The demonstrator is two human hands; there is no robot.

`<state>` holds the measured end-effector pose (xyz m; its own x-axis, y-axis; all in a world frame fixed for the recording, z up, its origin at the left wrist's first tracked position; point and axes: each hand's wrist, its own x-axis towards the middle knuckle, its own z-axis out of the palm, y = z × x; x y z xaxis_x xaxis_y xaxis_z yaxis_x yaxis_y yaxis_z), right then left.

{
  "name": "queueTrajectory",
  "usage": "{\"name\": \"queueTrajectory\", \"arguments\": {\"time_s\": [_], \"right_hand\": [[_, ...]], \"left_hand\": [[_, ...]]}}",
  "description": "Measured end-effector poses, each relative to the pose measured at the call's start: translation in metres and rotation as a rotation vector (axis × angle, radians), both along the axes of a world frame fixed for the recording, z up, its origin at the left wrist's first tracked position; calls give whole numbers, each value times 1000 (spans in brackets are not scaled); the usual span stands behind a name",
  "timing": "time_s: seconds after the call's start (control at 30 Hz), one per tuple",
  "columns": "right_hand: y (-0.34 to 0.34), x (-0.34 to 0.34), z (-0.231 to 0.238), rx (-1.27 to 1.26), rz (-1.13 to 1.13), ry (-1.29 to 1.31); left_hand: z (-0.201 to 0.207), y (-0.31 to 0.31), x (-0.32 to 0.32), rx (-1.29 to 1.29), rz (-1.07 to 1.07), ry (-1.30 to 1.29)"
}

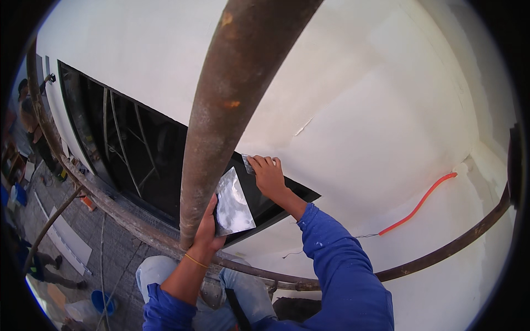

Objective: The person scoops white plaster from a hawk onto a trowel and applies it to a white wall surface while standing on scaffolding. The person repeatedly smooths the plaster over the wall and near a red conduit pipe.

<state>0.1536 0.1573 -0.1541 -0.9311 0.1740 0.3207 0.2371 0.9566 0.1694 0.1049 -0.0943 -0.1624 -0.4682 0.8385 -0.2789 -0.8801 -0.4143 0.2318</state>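
Nearest us, a rusty pole (234,105) slants down from top centre. Beside its lower end, mid-frame, a shiny metal plate (234,204) sits gripped in our left hand (207,229), face toward us, presumably for easy reach by our right hand (270,176), which, forearm (339,259) angled from lower right, pinches a small blade (248,164).

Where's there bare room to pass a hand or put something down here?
For a hand, the wall between the right hand and the red tube. For setting down, the floor between the white board and the rail looks mostly bare, though it's well below. It's crowded around the left hand: plate, pole and window overlap in view.
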Motion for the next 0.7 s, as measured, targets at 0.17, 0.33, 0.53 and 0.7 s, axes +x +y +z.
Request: {"name": "queueTrajectory", "arguments": {"time_s": [0.17,0.33,0.53,0.7], "right_hand": [[-71,78,78,-678,479,438],[-111,108,104,-330,847,217],[-74,130,145,-150,373,48],[-83,140,199,-16,278,-62]], "left_hand": [[12,-1,-2,94,-91,-38],[32,2,17,220,-290,-33],[59,-9,14,141,-184,236],[71,-7,18,-87,47,497]]}}
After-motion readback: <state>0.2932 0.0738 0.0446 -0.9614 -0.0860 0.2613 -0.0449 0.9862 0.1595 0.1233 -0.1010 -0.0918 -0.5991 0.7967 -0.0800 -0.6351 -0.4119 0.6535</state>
